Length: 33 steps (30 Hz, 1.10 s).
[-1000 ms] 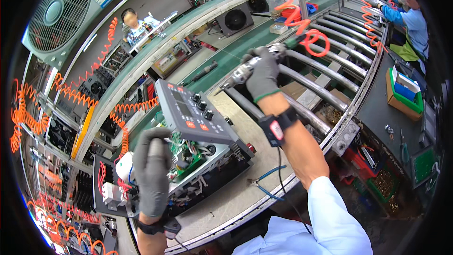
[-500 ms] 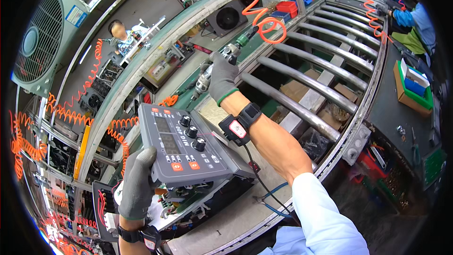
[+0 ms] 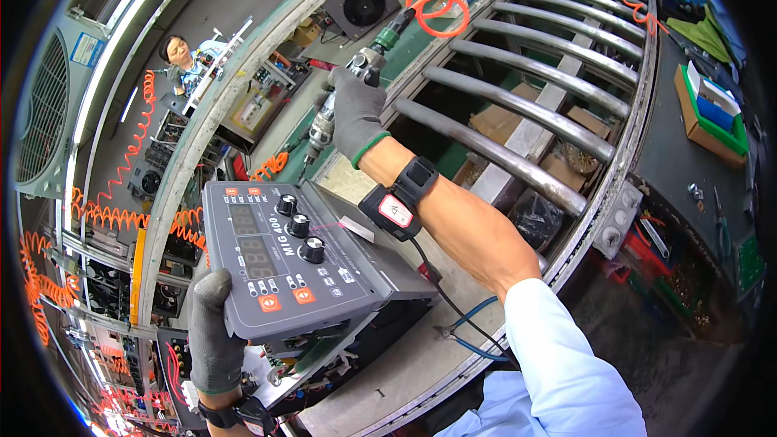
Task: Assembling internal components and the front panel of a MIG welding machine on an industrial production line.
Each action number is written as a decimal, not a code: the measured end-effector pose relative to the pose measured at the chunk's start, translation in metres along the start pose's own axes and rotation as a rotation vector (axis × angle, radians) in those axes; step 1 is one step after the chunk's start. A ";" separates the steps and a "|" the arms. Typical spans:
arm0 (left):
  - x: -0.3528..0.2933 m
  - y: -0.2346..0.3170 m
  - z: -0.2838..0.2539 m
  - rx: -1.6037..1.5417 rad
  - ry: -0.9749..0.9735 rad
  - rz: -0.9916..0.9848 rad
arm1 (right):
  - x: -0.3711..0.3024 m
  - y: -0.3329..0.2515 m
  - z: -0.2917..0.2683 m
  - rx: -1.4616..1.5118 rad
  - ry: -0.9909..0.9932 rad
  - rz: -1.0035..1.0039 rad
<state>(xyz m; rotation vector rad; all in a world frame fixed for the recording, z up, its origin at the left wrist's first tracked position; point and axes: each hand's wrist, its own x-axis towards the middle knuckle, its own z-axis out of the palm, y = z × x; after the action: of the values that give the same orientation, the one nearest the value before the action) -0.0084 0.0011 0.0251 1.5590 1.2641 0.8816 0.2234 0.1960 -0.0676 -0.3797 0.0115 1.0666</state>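
My right hand [image 3: 356, 113], in a grey glove, is wrapped round a metal air screwdriver [image 3: 369, 65]. The tool's green rear end joins an orange coiled hose [image 3: 441, 20]; its bit points down toward the far edge of a grey control panel [image 3: 283, 279]. That panel has black knobs, dark displays and orange buttons, and sits tilted on an electrical unit with a grey metal housing [image 3: 388, 251]. At its near left corner my gloved left hand [image 3: 214, 336] grips the edge, thumb in front, fingers hidden behind. Circuit parts [image 3: 283, 376] show beneath the panel.
A roller conveyor [image 3: 518, 142] runs away to the right, with cartons under it. A side bench [image 3: 680, 194] holds a box with a green rim [image 3: 712, 113]. A fan [image 3: 48, 105] stands at the left. One person [image 3: 186, 65] sits beyond the line; another's blue sleeve shows far right.
The panel, both hands and the surroundings have shifted left in the picture. My right hand still holds the screwdriver, its bit still near the panel's far edge; my left hand keeps its grip.
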 end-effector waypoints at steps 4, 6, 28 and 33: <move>0.003 0.000 0.004 -0.031 0.031 0.023 | -0.004 0.002 0.000 -0.022 -0.005 -0.022; 0.003 0.001 0.003 0.010 0.012 0.033 | -0.003 0.004 0.000 -0.039 0.000 -0.020; 0.002 -0.006 -0.005 0.070 0.036 0.035 | 0.001 0.009 -0.002 -0.033 -0.029 -0.058; 0.001 -0.008 -0.006 -0.099 0.005 -0.008 | 0.001 0.010 -0.002 -0.033 -0.058 -0.037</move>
<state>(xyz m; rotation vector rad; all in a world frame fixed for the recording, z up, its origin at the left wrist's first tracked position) -0.0162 0.0034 0.0193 1.4738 1.2115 0.9288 0.2161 0.2003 -0.0729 -0.3772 -0.0642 1.0420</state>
